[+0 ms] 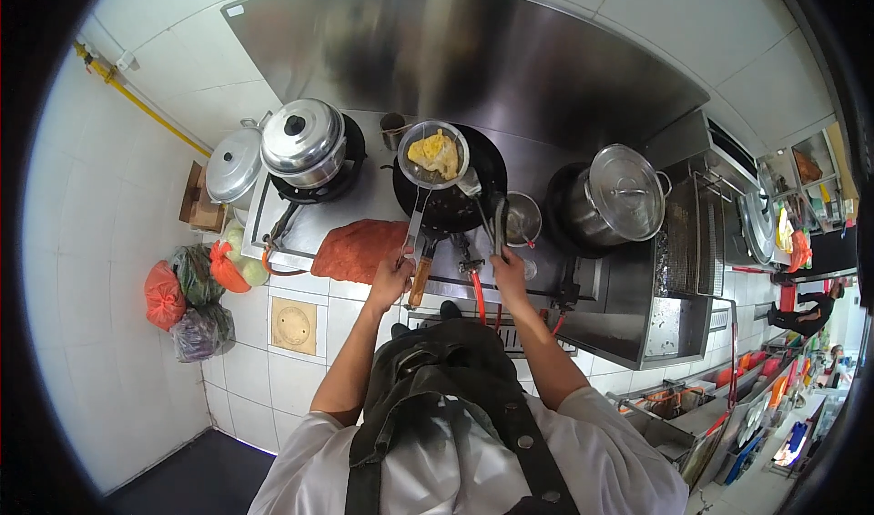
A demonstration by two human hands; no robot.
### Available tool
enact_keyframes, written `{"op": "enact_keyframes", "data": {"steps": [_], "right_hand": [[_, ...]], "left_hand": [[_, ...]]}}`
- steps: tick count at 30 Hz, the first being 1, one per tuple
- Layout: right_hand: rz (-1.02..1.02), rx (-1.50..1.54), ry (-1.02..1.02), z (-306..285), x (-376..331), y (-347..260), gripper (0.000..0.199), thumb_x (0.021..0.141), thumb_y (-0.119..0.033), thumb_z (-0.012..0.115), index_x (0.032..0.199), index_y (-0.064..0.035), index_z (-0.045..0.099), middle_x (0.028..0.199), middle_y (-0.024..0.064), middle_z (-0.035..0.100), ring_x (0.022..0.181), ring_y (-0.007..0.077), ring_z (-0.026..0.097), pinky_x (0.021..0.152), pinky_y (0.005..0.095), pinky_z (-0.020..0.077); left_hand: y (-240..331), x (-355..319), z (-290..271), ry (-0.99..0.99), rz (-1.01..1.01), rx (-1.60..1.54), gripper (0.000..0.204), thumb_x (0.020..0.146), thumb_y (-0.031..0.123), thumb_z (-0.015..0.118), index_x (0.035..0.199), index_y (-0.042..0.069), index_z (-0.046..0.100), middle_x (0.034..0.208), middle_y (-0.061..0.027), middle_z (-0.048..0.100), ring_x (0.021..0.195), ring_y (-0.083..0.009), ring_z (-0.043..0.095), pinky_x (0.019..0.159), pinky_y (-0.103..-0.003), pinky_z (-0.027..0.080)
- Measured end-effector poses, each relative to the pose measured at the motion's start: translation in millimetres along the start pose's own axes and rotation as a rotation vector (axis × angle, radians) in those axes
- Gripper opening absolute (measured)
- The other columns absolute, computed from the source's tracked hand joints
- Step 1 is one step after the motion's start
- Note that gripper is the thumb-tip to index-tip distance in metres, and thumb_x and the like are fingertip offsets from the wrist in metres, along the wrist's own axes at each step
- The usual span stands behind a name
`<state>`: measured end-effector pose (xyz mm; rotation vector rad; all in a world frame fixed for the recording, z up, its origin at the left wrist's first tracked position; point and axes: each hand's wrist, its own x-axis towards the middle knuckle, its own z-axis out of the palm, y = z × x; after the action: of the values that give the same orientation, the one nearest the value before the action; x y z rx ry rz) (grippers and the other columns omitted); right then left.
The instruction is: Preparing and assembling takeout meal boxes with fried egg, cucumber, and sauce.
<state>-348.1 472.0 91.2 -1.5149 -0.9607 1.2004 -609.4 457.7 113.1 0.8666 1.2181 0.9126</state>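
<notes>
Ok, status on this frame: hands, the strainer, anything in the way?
Left hand shut on strainer handle. Right hand shut on ladle handle. Strainer holds yellow food, over black wok. Nothing blocking; small pot beside the ladle.

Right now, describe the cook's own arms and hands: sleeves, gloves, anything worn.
Both forearms are bare, coming up from short white sleeves. The left hand and right hand wear no gloves; no watch or rings are visible. A dark apron with shoulder straps covers the white shirt.
</notes>
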Motion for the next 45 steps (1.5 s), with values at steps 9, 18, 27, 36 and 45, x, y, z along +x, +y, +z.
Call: {"op": "enact_keyframes", "data": {"steps": [9, 18, 27, 36, 45], "right_hand": [[-0.073, -0.346, 0.028, 0, 32, 52, 0.03, 0.084, -0.014, 0.054, 0.109, 0.0023, 0.056, 0.072, 0.0107, 0.059, 0.063, 0.0245, 0.065, 0.053, 0.0343, 0.0475], [-0.295, -0.73, 0.11, -18, 1, -26, 0.034, 0.086, -0.014, 0.052, 0.117, 0.002, 0.05, 0.114, 0.0262, 0.051, 0.106, 0.0445, 0.05, 0.086, 0.0481, 0.0434], [-0.087, -0.109, -0.233, -6, 64, -24, 0.037, 0.094, -0.028, 0.055, 0.118, 0.0003, 0.056, 0.08, 0.0018, 0.063, 0.046, 0.0041, 0.046, 0.043, 0.02, 0.0378], [0.08, 0.047, -0.251, 12, 95, -39, 0.026, 0.095, -0.027, 0.054, 0.099, -0.0034, 0.063, 0.075, -0.0001, 0.059, 0.045, 0.0044, 0.044, 0.041, 0.0207, 0.0345], [0.032, 0.016, -0.349, 17, 102, -56, 0.032, 0.093, -0.026, 0.058, 0.113, -0.0022, 0.06, 0.08, 0.001, 0.064, 0.049, 0.0036, 0.045, 0.043, 0.0191, 0.0356]], "left_hand": [[-4, 8, 13, -0.021, 0.015, 0.061, 0.026, 0.092, 0.008, 0.049, 0.117, -0.001, 0.049, 0.072, -0.0011, 0.05, 0.05, -0.0052, 0.041, 0.042, -0.02, 0.033], [-6, 1, 16, 0.031, 0.016, 0.138, 0.027, 0.092, 0.008, 0.05, 0.117, -0.002, 0.049, 0.071, -0.0028, 0.053, 0.048, -0.0073, 0.046, 0.043, -0.023, 0.036], [0, 1, 28, 0.033, 0.102, 0.187, 0.023, 0.091, 0.011, 0.055, 0.109, -0.003, 0.049, 0.061, -0.0035, 0.054, 0.042, -0.0068, 0.043, 0.039, -0.025, 0.032], [1, -7, 22, 0.034, 0.249, 0.221, 0.022, 0.091, 0.012, 0.055, 0.108, -0.002, 0.05, 0.06, -0.0027, 0.052, 0.042, -0.0073, 0.044, 0.04, -0.025, 0.034], [34, -26, 25, 0.112, 0.274, 0.343, 0.023, 0.09, 0.012, 0.055, 0.109, 0.0, 0.05, 0.063, -0.0075, 0.056, 0.055, -0.0127, 0.053, 0.052, -0.029, 0.043]]}}
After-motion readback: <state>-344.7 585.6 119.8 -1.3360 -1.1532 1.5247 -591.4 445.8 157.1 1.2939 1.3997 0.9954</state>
